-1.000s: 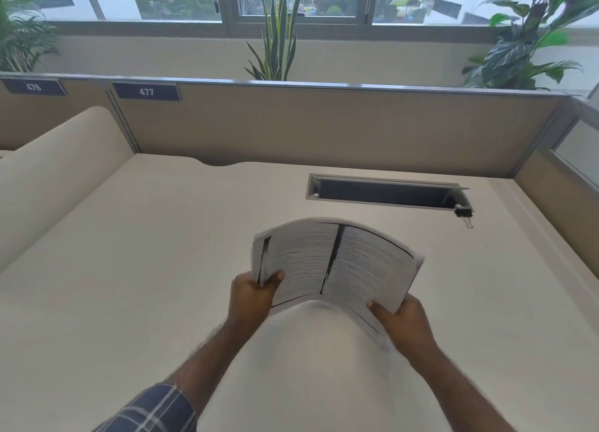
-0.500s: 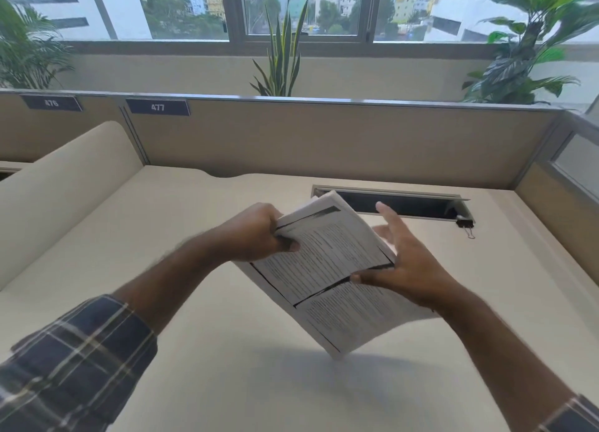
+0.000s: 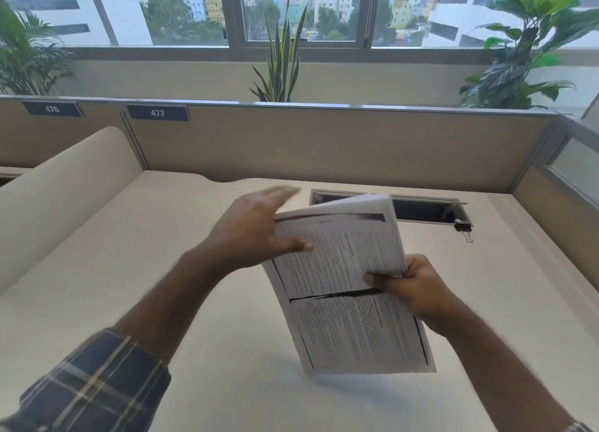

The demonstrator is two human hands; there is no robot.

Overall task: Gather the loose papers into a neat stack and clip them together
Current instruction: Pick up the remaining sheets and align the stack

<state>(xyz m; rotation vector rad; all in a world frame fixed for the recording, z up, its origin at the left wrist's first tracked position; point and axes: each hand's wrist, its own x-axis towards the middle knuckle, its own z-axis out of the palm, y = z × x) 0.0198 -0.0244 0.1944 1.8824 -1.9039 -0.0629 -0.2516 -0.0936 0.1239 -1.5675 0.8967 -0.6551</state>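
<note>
A stack of printed papers (image 3: 346, 289) stands nearly upright above the cream desk (image 3: 162, 269), its lower edge close to the desk surface. My right hand (image 3: 411, 285) grips the stack's right edge, thumb on the front page. My left hand (image 3: 256, 233) presses against the stack's left edge, thumb on the front sheet, fingers spread and blurred behind it. A black binder clip (image 3: 463, 228) lies on the desk at the far right, beside the cable slot, apart from both hands.
A dark rectangular cable slot (image 3: 421, 209) is cut into the desk behind the papers. Beige partition walls (image 3: 324, 146) close the back and right; a curved cream divider (image 3: 64, 185) rises on the left. Potted plants stand beyond the partition.
The stack has turned from slanted to nearly upright. My right hand went from an open palm on the page to a grip on the right edge. My left hand's fingers have opened.
</note>
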